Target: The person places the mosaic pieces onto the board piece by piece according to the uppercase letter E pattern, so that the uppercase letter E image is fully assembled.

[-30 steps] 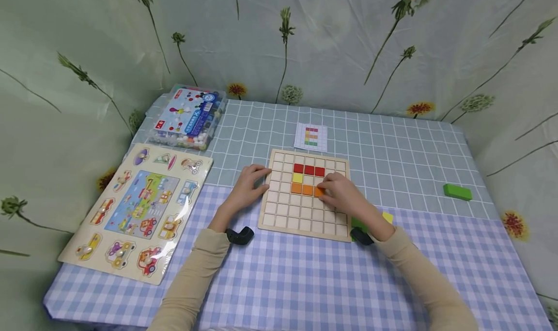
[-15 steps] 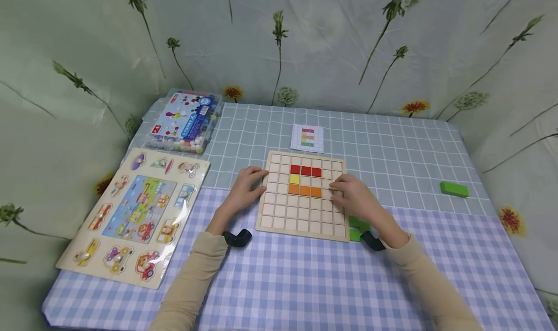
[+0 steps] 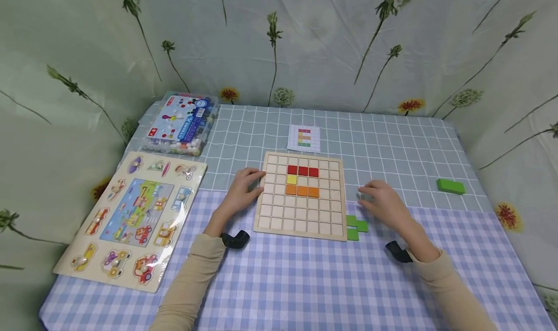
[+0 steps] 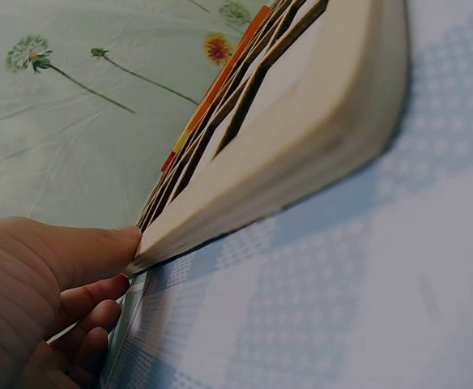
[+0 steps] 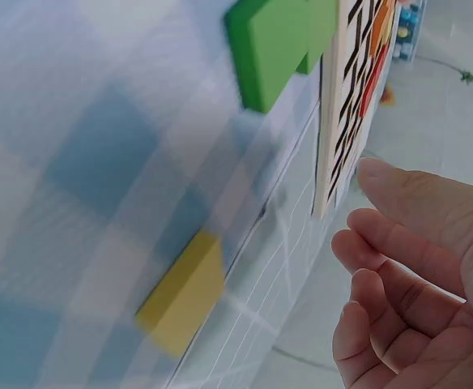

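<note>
A wooden grid board (image 3: 301, 214) lies mid-table, holding red tiles (image 3: 302, 171), one yellow tile (image 3: 291, 179) and orange tiles (image 3: 302, 190). My left hand (image 3: 241, 190) touches the board's left edge with thumb and fingertips; in the left wrist view the thumb (image 4: 99, 247) presses against its side. Right of the board, my right hand (image 3: 385, 202) is held over the table with loosely bent fingers and nothing between them. A loose yellow square tile (image 5: 184, 296) lies near it in the right wrist view, hidden in the head view. Green square tiles (image 3: 352, 234) lie by the board's right edge.
A paper pattern card (image 3: 304, 138) lies behind the board. A green block (image 3: 451, 186) sits far right. On the left are a picture peg puzzle (image 3: 135, 219) and a clear plastic case (image 3: 180, 122). Beyond the table hangs a flowered cloth (image 3: 322, 40).
My right hand has let go of the third orange tile on the board and moved right, off the board, uncovering the green tiles. The left hand has stayed at the board's edge.
</note>
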Available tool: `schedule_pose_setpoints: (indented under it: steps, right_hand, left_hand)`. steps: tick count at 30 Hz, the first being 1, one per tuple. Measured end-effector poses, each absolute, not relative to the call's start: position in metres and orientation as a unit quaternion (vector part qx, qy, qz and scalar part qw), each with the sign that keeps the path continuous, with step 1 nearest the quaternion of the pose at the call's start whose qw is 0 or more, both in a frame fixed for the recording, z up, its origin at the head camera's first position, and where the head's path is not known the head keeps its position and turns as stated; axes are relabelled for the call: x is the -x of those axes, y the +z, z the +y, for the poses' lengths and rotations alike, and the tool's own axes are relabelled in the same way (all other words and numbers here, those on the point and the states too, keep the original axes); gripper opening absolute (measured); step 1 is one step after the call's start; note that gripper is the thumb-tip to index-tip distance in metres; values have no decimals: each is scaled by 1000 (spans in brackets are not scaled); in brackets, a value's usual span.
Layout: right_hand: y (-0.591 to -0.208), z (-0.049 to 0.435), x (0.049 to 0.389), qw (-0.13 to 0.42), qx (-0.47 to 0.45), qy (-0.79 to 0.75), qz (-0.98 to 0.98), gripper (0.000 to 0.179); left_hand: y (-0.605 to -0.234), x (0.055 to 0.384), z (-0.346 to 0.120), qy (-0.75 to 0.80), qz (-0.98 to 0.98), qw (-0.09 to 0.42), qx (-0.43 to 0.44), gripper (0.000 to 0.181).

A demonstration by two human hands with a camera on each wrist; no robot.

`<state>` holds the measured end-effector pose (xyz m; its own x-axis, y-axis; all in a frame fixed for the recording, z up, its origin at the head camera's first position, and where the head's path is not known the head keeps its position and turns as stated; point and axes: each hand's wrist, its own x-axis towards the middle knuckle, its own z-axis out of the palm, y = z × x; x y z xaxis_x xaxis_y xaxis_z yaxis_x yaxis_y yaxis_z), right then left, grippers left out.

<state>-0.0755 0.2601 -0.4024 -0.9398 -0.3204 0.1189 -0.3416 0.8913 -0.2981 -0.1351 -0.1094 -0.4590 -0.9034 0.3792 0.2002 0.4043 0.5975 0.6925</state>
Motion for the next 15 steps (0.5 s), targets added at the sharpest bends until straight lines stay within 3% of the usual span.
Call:
schedule_pose_setpoints:
  steps: [15]
  right_hand:
    - [-405,289,49,22,-125,170,-977,28]
  left_hand:
    - [-460,136,-111,-390,-893,11,222,41]
